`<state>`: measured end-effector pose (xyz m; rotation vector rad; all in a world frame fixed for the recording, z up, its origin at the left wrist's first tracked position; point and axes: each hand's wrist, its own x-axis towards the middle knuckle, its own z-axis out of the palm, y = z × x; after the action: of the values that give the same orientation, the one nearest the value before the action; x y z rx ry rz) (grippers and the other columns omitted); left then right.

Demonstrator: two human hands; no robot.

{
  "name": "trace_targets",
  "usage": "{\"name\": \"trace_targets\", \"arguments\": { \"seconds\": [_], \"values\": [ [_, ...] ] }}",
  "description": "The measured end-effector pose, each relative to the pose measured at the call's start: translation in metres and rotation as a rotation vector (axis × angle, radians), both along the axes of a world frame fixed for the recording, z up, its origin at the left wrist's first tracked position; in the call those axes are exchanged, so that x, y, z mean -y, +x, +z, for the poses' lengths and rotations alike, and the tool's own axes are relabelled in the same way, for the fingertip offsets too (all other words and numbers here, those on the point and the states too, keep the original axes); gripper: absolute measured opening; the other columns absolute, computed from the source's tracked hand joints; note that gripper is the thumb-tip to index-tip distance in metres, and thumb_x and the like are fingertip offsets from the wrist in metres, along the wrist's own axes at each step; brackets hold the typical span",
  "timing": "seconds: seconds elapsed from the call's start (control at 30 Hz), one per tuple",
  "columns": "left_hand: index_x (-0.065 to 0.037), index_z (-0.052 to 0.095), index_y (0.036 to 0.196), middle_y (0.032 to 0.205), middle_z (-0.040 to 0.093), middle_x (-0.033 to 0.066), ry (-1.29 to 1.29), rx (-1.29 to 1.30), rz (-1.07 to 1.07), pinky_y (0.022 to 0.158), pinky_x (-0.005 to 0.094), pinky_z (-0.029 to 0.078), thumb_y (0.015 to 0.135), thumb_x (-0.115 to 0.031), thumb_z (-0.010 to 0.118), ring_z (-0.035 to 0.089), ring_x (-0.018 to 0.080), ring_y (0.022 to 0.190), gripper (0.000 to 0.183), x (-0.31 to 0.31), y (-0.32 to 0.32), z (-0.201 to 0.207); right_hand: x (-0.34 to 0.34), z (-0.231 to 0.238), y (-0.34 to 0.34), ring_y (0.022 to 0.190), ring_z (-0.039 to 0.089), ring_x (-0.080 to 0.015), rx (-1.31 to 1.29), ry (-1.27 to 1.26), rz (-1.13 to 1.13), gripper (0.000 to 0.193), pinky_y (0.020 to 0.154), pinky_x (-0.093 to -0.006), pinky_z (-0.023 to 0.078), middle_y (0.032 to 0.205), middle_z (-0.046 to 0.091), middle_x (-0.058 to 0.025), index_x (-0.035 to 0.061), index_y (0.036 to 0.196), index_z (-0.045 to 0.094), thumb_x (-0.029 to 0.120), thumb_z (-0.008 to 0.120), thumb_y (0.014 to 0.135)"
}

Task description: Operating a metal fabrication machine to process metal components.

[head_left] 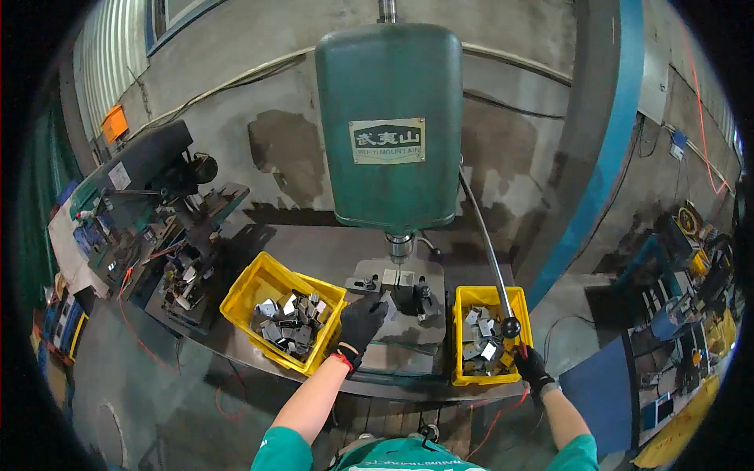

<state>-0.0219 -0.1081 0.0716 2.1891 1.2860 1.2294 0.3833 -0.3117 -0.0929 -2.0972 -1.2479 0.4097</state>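
Observation:
My left hand (pixel 363 322), in a dark glove, reaches to the fixture (pixel 415 294) on the table of a green drill press (pixel 389 125). Its fingers are closed on a small shiny metal piece (pixel 389 304) beside the fixture's clamps. The drill chuck (pixel 400 247) hangs straight above. My right hand (pixel 534 367), also gloved, is curled at the right side of the right yellow bin (pixel 459 337), below the black knob (pixel 510 326) of the press's long lever and apart from it. A bit of red shows at its fingers; what it grips is mostly hidden.
Bent metal parts fill the right bin and a larger left yellow bin (pixel 236 302). Another machine (pixel 149 196) stands at the left. A red hose (pixel 496 420) hangs below my right hand. A blue post (pixel 601 165) rises behind, and a cluttered bench (pixel 667 337) stands far right.

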Motion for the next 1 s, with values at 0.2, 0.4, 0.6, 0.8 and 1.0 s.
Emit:
{"name": "trace_targets", "arguments": {
  "seconds": [0.2,0.4,0.6,0.8,1.0],
  "values": [
    [-0.009,0.062,0.077,0.063,0.06,0.0124,0.11,-0.185,0.201,0.054,0.0428,0.045,0.074,-0.033,0.063,0.059,0.0327,0.059,0.024,-0.024,0.018,-0.027,0.039,-0.072,0.041,0.079,0.058,-0.0342,0.275,-0.103,0.006,0.03,0.067,-0.0439,0.047,0.081,0.06,-0.0136,0.009,0.083,0.062,0.033,0.069,0.067],
    [-0.012,0.061,0.081,0.065,0.061,0.0114,0.104,-0.326,0.224,0.056,0.0403,0.046,0.073,-0.026,0.064,0.06,0.0305,0.059,0.016,-0.02,0.025,-0.024,0.031,-0.039,0.056,0.097,0.054,-0.0343,0.102,-0.296,0.215,0.05,0.084,-0.0407,0.044,0.104,0.058,-0.0185,0.0045,0.102,0.057,0.036,0.073,0.067],
    [-0.011,0.059,0.08,0.066,0.061,0.0116,0.253,-0.375,0.226,0.056,0.0417,0.046,0.073,-0.025,0.063,0.06,0.0302,0.061,0.017,-0.016,0.028,-0.029,-0.01,0.069,0.055,0.116,0.047,-0.0299,0.185,0.158,0.142,0.058,0.098,-0.0349,0.036,0.124,0.049,-0.0185,-0.0004,0.125,0.044,0.024,0.067,0.078],
    [-0.01,0.058,0.077,0.066,0.06,0.0113,0.22,-0.334,0.29,0.054,0.042,0.046,0.077,-0.023,0.06,0.059,0.0309,0.06,0.013,-0.016,0.044,-0.027,-0.062,0.158,-0.013,0.108,0.051,-0.0204,-0.54,0.388,0.382,0.049,0.092,-0.0315,0.04,0.123,0.05,-0.0114,0.0046,0.132,0.039,0.014,0.055,0.087],
    [-0.01,0.058,0.077,0.065,0.06,0.0105,0.184,-0.535,0.293,0.054,0.0396,0.046,0.08,-0.021,0.056,0.06,0.0281,0.06,0.011,-0.021,0.034,-0.03,-0.06,0.293,-0.115,0.097,0.051,-0.0098,-1.056,0.251,0.602,0.051,0.08,-0.0238,0.043,0.116,0.053,-0.005,0.0075,0.138,0.03,0.01,0.049,0.09]
  ]
}}
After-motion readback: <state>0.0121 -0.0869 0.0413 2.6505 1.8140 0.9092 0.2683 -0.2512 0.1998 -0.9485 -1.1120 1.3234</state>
